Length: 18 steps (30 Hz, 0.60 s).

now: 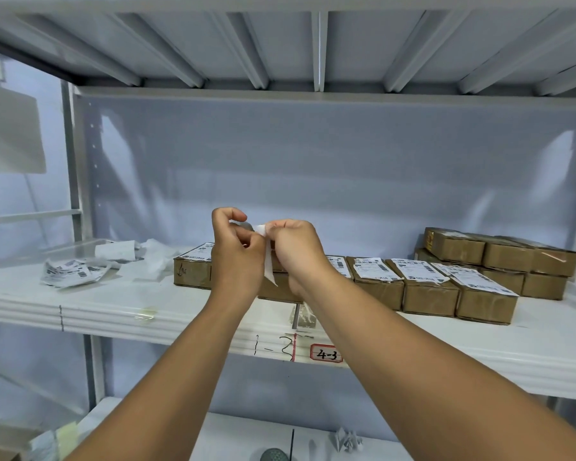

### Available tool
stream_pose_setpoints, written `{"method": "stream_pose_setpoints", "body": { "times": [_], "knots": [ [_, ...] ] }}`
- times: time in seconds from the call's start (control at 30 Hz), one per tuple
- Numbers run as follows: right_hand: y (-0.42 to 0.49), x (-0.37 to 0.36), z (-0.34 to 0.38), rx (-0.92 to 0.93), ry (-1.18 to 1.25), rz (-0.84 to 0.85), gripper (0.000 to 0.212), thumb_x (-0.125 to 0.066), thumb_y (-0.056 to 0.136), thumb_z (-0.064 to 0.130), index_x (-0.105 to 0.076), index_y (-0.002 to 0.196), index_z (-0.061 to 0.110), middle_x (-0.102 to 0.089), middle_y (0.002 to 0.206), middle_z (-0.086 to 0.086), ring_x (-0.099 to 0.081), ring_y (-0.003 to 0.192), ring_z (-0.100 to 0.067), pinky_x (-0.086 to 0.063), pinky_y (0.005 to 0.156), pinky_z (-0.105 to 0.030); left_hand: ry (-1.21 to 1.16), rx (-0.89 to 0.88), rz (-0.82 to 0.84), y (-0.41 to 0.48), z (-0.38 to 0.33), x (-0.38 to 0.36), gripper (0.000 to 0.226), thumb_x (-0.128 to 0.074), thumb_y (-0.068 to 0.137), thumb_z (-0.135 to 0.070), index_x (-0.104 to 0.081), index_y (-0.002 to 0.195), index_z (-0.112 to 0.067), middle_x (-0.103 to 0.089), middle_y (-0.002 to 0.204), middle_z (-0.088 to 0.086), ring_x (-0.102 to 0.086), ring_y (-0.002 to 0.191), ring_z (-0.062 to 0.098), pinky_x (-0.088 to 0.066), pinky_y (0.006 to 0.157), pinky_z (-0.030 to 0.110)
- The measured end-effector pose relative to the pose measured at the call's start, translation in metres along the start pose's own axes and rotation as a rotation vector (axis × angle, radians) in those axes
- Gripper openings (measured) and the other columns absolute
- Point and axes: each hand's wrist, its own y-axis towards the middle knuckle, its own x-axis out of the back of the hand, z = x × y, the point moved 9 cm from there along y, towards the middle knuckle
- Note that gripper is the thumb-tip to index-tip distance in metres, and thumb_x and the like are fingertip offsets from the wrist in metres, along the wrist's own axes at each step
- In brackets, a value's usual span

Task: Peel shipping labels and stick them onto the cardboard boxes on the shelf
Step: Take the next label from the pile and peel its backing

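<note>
The shelf (80,304) has open room along its near edge; boxes (426,291) line it from the middle to the right. Above the row's left end, left hand (236,251) and right hand (296,251) both pinch a label (268,261), its tail hanging free.

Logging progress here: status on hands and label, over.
Left hand and right hand both pinch one label, mid-peel. Front-row boxes in view carry labels. Nothing in the way.
</note>
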Motion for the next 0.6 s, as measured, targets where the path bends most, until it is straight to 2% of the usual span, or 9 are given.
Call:
{"method": "stream_pose_setpoints", "body": {
  "times": [0.07, 0.17, 0.23, 0.3, 0.4, 0.5, 0.53, 0.6],
  "knots": [
    [0.000, 0.001, 0.000, -0.038, 0.021, 0.004, 0.017, -0.047, 0.089, -0.004, -0.060, 0.083, 0.006, -0.056, 0.069, -0.007, -0.052, 0.055, -0.015, -0.041, 0.042, -0.012, -0.001, -0.005, 0.012, 0.000, 0.003, 0.001, 0.032, -0.043, 0.085, 0.003, -0.033, 0.084, -0.028, -0.042, 0.062, -0.007, -0.040, 0.054, 0.008, -0.033, 0.059, 0.028],
    [0.008, 0.006, -0.004, -0.044, -0.063, -0.052, 0.022, -0.050, 0.089, 0.002, -0.062, 0.073, 0.012, -0.061, 0.076, -0.005, -0.056, 0.066, -0.017, -0.048, 0.059, -0.021, -0.011, 0.000, 0.041, 0.001, 0.007, 0.002, 0.034, -0.043, 0.086, 0.003, -0.031, 0.080, -0.028, -0.037, 0.062, -0.008, -0.035, 0.051, 0.006, -0.032, 0.056, 0.025],
    [0.013, 0.009, -0.007, -0.047, -0.103, -0.087, 0.025, -0.053, 0.088, 0.007, -0.063, 0.068, 0.017, -0.066, 0.084, -0.006, -0.061, 0.075, -0.021, -0.051, 0.067, -0.028, -0.001, -0.015, 0.074, 0.001, 0.006, 0.002, 0.035, -0.042, 0.086, 0.004, -0.029, 0.080, -0.027, -0.035, 0.064, -0.006, -0.032, 0.049, 0.004, -0.030, 0.051, 0.018],
    [0.017, 0.009, -0.008, -0.041, -0.131, -0.092, 0.023, -0.055, 0.088, 0.009, -0.064, 0.068, 0.018, -0.067, 0.086, -0.006, -0.060, 0.077, -0.023, -0.048, 0.062, -0.028, 0.013, -0.028, 0.102, 0.001, 0.004, 0.003, 0.035, -0.042, 0.086, 0.006, -0.027, 0.079, -0.025, -0.034, 0.066, -0.003, -0.031, 0.049, 0.003, -0.029, 0.047, 0.013],
    [0.017, 0.004, -0.006, -0.011, -0.150, -0.034, 0.021, -0.056, 0.090, 0.014, -0.066, 0.071, 0.018, -0.066, 0.080, -0.003, -0.059, 0.072, -0.020, -0.043, 0.057, -0.026, 0.003, -0.011, 0.066, 0.000, 0.006, 0.010, 0.031, -0.044, 0.085, 0.004, -0.030, 0.079, -0.023, -0.041, 0.073, 0.001, -0.035, 0.058, 0.008, -0.031, 0.049, 0.012],
    [0.015, -0.002, 0.002, 0.076, -0.115, 0.002, 0.020, -0.058, 0.092, 0.016, -0.064, 0.073, 0.019, -0.065, 0.078, 0.000, -0.060, 0.075, -0.020, -0.051, 0.070, -0.031, -0.196, 0.127, -0.019, -0.001, 0.018, 0.016, 0.016, -0.054, 0.090, -0.011, -0.042, 0.087, -0.021, -0.055, 0.072, 0.001, -0.052, 0.064, 0.014, -0.042, 0.064, 0.022],
    [0.012, -0.005, 0.006, 0.096, -0.089, 0.019, 0.021, -0.057, 0.093, 0.014, -0.063, 0.074, 0.018, -0.062, 0.075, 0.001, -0.059, 0.072, -0.018, -0.051, 0.071, -0.029, -0.270, 0.189, -0.041, -0.002, 0.022, 0.015, 0.011, -0.057, 0.091, -0.019, -0.046, 0.091, -0.017, -0.057, 0.070, 0.001, -0.055, 0.063, 0.014, -0.046, 0.066, 0.025],
    [0.004, -0.012, 0.012, 0.133, -0.058, 0.060, 0.021, -0.053, 0.095, 0.009, -0.059, 0.076, 0.014, -0.058, 0.070, 0.001, -0.054, 0.064, -0.013, -0.047, 0.064, -0.022, -0.340, 0.250, -0.066, -0.002, 0.028, 0.013, 0.024, -0.059, 0.090, -0.032, -0.053, 0.092, -0.009, -0.058, 0.067, 0.001, -0.058, 0.062, 0.013, -0.049, 0.064, 0.025]
  ]
}}
